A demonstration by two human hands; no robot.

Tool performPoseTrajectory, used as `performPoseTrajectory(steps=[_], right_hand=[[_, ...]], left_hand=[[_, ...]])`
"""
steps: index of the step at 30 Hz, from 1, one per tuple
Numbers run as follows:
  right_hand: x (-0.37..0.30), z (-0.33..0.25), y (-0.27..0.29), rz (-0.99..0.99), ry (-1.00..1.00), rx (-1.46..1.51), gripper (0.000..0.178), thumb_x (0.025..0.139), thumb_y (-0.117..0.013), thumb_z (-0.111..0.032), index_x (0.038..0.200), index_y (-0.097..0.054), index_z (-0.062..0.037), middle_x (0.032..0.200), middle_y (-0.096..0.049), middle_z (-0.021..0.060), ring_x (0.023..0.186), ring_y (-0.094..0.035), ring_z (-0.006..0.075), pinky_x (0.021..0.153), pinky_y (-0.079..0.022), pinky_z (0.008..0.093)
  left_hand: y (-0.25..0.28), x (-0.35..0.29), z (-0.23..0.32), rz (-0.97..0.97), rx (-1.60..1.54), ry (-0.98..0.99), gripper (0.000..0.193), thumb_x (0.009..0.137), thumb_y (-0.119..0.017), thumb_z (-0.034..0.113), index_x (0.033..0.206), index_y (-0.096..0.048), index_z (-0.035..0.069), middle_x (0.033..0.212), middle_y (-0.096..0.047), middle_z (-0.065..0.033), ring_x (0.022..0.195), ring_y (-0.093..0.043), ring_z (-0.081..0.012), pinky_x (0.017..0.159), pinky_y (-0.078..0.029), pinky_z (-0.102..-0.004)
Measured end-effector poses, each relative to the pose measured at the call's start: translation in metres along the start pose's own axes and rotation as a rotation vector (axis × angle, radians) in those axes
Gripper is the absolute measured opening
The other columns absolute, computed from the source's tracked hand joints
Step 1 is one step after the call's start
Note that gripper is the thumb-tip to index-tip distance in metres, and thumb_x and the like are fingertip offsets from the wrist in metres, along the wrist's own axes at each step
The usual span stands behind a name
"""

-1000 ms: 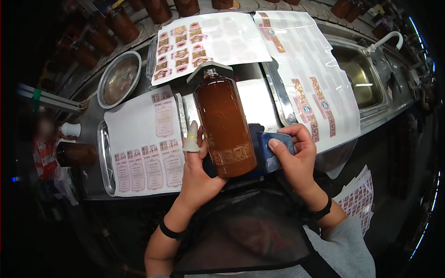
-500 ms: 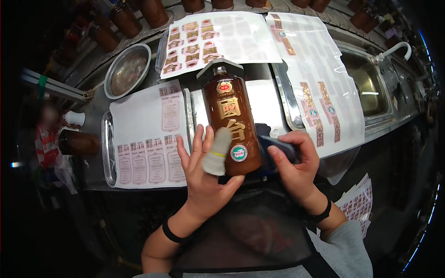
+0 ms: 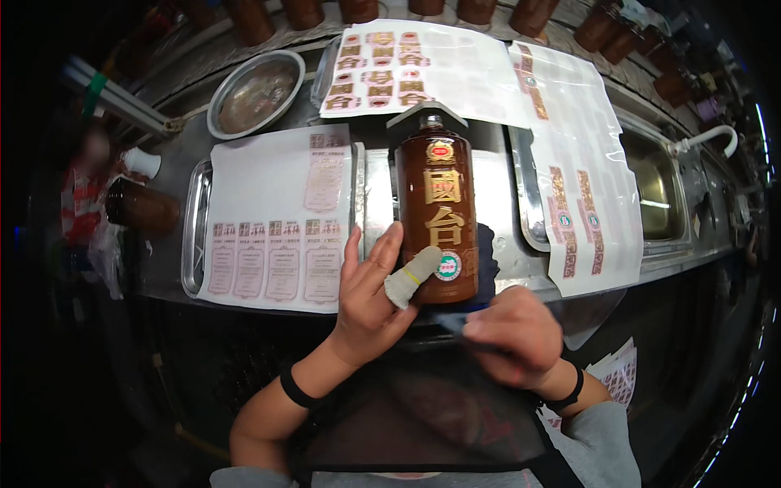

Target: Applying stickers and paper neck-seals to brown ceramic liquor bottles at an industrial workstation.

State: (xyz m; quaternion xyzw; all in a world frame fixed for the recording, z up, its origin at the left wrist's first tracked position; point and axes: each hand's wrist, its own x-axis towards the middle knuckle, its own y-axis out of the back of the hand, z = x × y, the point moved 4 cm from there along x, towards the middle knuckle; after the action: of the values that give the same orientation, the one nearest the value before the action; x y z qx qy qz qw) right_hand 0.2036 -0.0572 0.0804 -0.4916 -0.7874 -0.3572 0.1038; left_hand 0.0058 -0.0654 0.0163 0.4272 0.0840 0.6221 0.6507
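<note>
A brown bottle (image 3: 435, 207) with gold lettering and a round green-and-white sticker (image 3: 447, 265) lies on the counter, its neck pointing away from me. My left hand (image 3: 370, 297) rests against its lower left side with fingers stretched out. A pale cloth finger cover (image 3: 412, 276) with a yellow band sits on one finger, its tip by the round sticker. Just beyond the bottle's base, closer to me, my right hand (image 3: 517, 337) is closed on a flat blue piece (image 3: 450, 321), blurred by motion. A dark blue cloth (image 3: 486, 264) lies partly under the bottle's right side.
Sticker sheets lie left (image 3: 281, 183), behind (image 3: 472, 81) and right (image 3: 598, 138) of the bottle. A metal bowl (image 3: 294, 89) stands at the back left; a sink (image 3: 651, 191) with a white tap (image 3: 720, 134) is far right. Several brown bottles line the back.
My right hand has moved from the bottle's right side toward me with the flat blue piece. My left hand's covered finger has come down beside the round sticker. The whole view has shifted.
</note>
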Motion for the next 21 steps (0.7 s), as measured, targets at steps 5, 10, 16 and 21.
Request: performPoseTrajectory(steps=[5, 10, 16, 21], right_hand=[[0.007, 0.003, 0.008, 0.107, -0.061, -0.118, 0.033, 0.067, -0.079, 0.008, 0.095, -0.068, -0.0054, 0.082, -0.067, 0.0067, 0.069, -0.061, 0.0234, 0.063, -0.047, 0.0328], [0.009, 0.01, 0.006, 0.223, -0.109, -0.179, 0.036, 0.065, -0.078, 0.007, 0.098, -0.068, -0.0051, 0.082, -0.067, 0.0073, 0.071, -0.06, 0.0245, 0.064, -0.046, 0.0357], [0.007, -0.003, 0.003, 0.022, -0.112, -0.043, 0.033, 0.069, -0.079, 0.004, 0.097, -0.067, -0.005, 0.086, -0.067, 0.0087, 0.073, -0.059, 0.0244, 0.066, -0.047, 0.0341], [0.024, -0.003, -0.009, -0.012, -0.016, -0.134, 0.034, 0.067, -0.079, 0.007, 0.096, -0.066, -0.0052, 0.08, -0.063, 0.0092, 0.071, -0.058, 0.0253, 0.064, -0.047, 0.035]], left_hand=[[0.012, 0.014, 0.015, -0.036, -0.064, -0.035, 0.072, 0.07, -0.071, 0.008, 0.138, -0.051, -0.003, 0.144, -0.051, -0.0245, 0.134, -0.05, -0.0383, 0.117, -0.016, -0.0606], [-0.002, 0.006, -0.005, 0.001, -0.068, 0.114, 0.089, 0.071, -0.076, 0.009, 0.148, -0.034, -0.006, 0.149, -0.046, -0.0226, 0.139, -0.045, -0.0355, 0.12, -0.009, -0.0597], [0.013, 0.025, 0.013, -0.091, -0.15, -0.015, 0.081, 0.066, -0.076, 0.01, 0.14, -0.047, -0.005, 0.149, -0.044, -0.0248, 0.142, -0.041, -0.0357, 0.118, -0.02, -0.0586], [0.01, 0.026, 0.006, -0.16, -0.111, -0.033, 0.088, 0.064, -0.071, 0.002, 0.147, -0.04, 0.0, 0.152, -0.043, -0.0185, 0.146, -0.034, -0.0345, 0.118, -0.02, -0.0585]])
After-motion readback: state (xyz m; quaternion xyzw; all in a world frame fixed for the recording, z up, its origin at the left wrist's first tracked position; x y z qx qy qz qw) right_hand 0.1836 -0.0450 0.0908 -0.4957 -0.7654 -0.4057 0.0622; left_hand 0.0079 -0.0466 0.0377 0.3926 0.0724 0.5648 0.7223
